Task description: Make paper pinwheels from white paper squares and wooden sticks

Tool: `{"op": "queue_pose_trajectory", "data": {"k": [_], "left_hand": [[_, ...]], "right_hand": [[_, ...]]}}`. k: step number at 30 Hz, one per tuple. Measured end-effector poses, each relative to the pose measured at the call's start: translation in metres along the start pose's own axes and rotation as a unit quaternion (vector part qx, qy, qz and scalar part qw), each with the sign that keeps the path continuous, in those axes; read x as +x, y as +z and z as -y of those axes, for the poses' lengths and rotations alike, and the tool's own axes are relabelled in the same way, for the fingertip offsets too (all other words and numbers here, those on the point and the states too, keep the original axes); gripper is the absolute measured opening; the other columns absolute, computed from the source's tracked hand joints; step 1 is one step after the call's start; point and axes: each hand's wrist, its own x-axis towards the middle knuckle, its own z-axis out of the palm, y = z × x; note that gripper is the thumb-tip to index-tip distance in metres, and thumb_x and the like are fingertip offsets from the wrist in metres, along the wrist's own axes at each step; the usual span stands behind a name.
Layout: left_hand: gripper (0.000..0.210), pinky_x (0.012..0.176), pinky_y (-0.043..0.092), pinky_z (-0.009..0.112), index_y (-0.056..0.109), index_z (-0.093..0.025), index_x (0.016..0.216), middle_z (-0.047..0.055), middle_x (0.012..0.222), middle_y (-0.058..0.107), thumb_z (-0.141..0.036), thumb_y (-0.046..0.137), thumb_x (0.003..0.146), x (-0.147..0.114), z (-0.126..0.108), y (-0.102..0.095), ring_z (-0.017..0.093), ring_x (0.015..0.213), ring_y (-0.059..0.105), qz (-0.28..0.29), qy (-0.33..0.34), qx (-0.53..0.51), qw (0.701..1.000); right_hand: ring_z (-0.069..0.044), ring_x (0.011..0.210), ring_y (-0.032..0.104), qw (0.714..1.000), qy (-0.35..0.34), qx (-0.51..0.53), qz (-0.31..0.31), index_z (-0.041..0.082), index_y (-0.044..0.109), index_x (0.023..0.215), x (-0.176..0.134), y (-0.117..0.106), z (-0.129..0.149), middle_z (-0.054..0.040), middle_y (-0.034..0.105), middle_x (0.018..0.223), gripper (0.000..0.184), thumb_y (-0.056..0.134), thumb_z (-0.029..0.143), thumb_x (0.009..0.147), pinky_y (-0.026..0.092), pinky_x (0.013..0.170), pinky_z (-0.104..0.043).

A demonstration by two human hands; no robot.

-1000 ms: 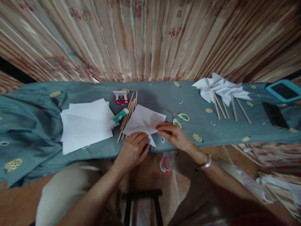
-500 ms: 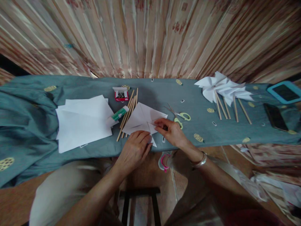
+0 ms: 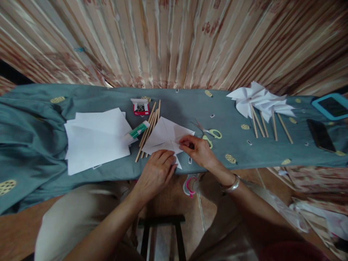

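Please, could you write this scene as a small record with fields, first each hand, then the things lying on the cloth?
Left hand: laid on the lower edge of the cut white sheet
Right hand: appears to pinch a flap of that sheet
Left side: paper stack, glue tube over its right edge
Loose wooden sticks: between stack and sheet
Red box: open, small metallic pieces inside
Scissors: right of the sheet, green handles
Far right: white pinwheels on sticks, dark phone, blue-framed device

Since a second ago, the right hand [image 3: 199, 150] has shifted slightly toward ten o'clock, and a flap [image 3: 175, 146] of the paper [image 3: 162, 131] now bends inward, tip toward ten.
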Motion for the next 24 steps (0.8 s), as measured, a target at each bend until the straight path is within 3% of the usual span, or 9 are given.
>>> {"op": "queue_pose_trajectory", "data": {"k": [24], "left_hand": [[0.018,0.086,0.054,0.043,0.064,-0.012,0.100,0.011,0.108,0.069,-0.022,0.051,0.093,0.0003,0.0001,0.0000,0.025,0.101,0.061,-0.011,-0.007,-0.001,1.000]], "right_hand": [[-0.014,0.068,0.065,1.000,0.022,0.006,-0.004,0.019,0.069,0.086,0.0033,0.0035,0.0016,-0.0003,0.072,0.075,0.010,0.065,0.016,0.077,0.047,0.066,-0.024]]}}
